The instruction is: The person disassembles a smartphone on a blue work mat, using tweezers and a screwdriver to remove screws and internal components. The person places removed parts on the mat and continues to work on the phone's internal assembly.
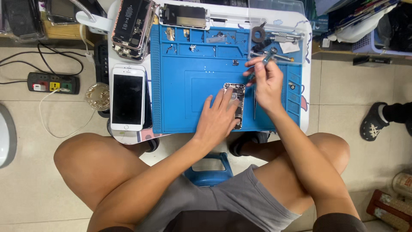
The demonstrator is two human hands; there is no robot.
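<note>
An opened phone body [236,95] with its insides exposed lies on the blue repair mat [180,99]. My left hand [216,118] lies flat over it with fingers spread, pressing it down. My right hand [266,81] is closed around a slim metal screwdriver [269,57], whose tip points down toward the top of the phone body. A thin pair of tweezers [254,107] lies on the mat just right of the phone body.
A white phone [127,98] lies face up at the table's left edge. A stack of opened phone shells [132,28] and a screen part [183,16] sit at the back. Small parts and tools fill the mat's top trays [274,41]. A power strip [53,82] is on the floor.
</note>
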